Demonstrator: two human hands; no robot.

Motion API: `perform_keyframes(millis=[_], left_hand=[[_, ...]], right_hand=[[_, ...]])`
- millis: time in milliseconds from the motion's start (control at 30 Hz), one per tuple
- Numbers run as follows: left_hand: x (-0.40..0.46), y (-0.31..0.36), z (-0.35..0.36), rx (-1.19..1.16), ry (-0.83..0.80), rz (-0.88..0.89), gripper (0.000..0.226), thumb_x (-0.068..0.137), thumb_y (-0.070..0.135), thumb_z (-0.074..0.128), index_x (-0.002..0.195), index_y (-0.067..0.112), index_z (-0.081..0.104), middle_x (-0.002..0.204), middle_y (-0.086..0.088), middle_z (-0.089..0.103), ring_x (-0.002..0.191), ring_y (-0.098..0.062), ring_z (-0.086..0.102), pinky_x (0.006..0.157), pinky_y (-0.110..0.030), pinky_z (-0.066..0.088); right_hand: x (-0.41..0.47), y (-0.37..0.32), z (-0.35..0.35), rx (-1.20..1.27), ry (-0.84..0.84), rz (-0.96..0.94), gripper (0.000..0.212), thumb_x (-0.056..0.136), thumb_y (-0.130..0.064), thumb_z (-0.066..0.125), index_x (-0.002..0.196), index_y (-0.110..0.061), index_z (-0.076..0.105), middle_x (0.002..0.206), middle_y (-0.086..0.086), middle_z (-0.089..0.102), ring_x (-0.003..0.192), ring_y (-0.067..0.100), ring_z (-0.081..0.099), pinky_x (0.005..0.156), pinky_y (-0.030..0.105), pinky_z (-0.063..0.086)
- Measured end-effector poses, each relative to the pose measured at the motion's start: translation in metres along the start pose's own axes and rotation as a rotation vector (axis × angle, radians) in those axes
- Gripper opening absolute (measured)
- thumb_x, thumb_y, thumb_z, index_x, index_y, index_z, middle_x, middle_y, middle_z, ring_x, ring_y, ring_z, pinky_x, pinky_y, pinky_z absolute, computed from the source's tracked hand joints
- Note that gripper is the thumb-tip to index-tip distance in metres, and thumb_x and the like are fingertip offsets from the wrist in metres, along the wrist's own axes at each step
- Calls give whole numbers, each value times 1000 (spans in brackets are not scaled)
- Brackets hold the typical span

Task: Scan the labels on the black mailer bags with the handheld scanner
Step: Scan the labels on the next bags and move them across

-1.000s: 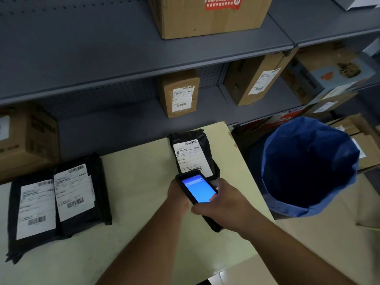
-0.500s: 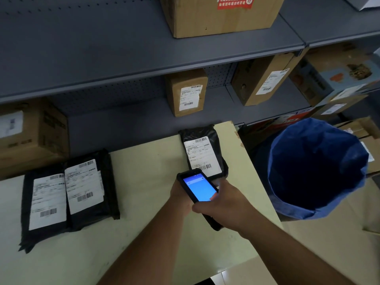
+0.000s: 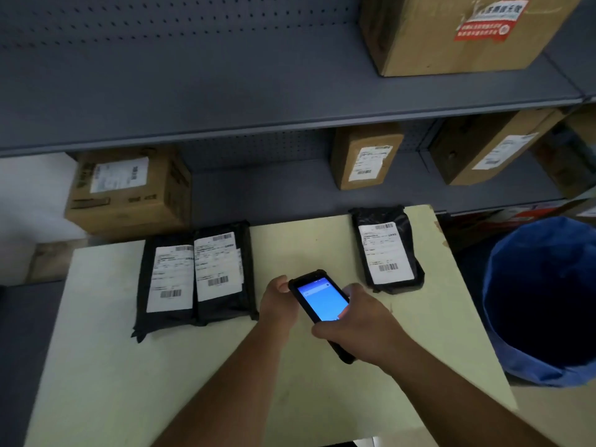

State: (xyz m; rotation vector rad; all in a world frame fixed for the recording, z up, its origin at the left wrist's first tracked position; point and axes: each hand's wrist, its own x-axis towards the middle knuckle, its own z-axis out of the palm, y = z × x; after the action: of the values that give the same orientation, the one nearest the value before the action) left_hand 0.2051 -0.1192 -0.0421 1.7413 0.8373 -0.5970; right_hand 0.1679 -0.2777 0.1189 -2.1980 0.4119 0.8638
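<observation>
1. Black scanner [image 3: 322, 309], blue screen lit, sits over the middle of the table [image 3: 106, 366], clamped in the right hand [image 3: 361, 330]; the left hand [image 3: 278, 301] pinches its far left corner.
2. Since a second ago the scanner has left the right bag [image 3: 387, 250], which it then overlapped; it now hangs between that bag and the left pair [image 3: 196, 275].
3. My guess: the right bag is scanned, and the pair comes next.
4. All three bags lie label-up along the table's far edge, the pair touching, the right one well apart.
5. Labels show barcodes; their print is too small to read. A red sticker [image 3: 483, 22] on the top box [image 3: 458, 30] is illegible too.
</observation>
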Motion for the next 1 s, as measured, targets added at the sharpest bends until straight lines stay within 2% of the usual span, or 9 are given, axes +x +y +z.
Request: perform_keyframes(millis=[100,300,400,533,633,733,800,867,1000], left_hand=[[-30,10,-30,-59,32,38,51,100,24,58,150,22,50,136,-5,66,121,-27,65,107,-44,53],[-39,-1,-77,-166,110,72,49,101,8,49,148,21,52,140,-1,63,116,-19,64,101,-34,55],[-42,-7,-103,-239,141,89,48,101,2,48,145,19,52,133,1,61,95,-9,63,71,-17,55],[-36,-22,-138,-250,190,86,52,97,11,60,148,17,52,140,-1,62,118,-19,61,101,-34,51],[-30,-33,-158,-249,206,72,50,97,12,63,145,18,52,136,1,63,114,-17,62,92,-28,50],[-28,-41,-175,-207,237,91,26,98,12,63,120,26,59,108,11,63,98,-12,61,81,-22,50],[-24,-47,-187,-162,273,106,30,98,16,65,127,25,60,119,7,65,106,-15,60,92,-29,52],[-22,-52,-198,-121,310,115,47,98,17,66,143,17,55,134,0,62,110,-16,59,91,-30,48],[-14,-63,-218,-20,461,116,57,92,20,72,146,14,55,141,-9,58,123,-26,59,101,-37,49]], right_hand=[[-4,-16,18,-35,-12,-18,54,72,-36,85,113,-25,52,94,-1,69,86,21,76,68,38,62],[-7,-42,48,-87,-23,-51,56,73,-37,85,116,-23,52,98,1,68,88,20,73,80,45,66],[-8,-56,63,-120,-31,-70,59,73,-39,86,118,-23,51,98,0,67,88,19,72,81,45,66],[-7,-74,86,-156,-43,-93,59,73,-39,86,117,-22,51,98,-1,66,86,17,70,80,45,65],[-5,-86,101,-170,-55,-102,58,74,-39,86,116,-21,51,100,-1,66,87,17,69,72,38,59],[-3,-96,114,-174,-61,-106,56,73,-40,86,112,-21,51,100,-1,66,88,18,69,70,35,56],[-2,-102,123,-190,-65,-110,56,73,-41,86,112,-21,51,99,-1,65,87,18,69,70,36,57],[-2,-107,130,-208,-67,-113,59,72,-43,86,113,-21,51,99,-2,64,88,18,68,73,38,59],[-1,-116,145,-217,-78,-121,61,74,-42,86,119,-23,50,100,-3,63,88,17,67,72,36,58]])
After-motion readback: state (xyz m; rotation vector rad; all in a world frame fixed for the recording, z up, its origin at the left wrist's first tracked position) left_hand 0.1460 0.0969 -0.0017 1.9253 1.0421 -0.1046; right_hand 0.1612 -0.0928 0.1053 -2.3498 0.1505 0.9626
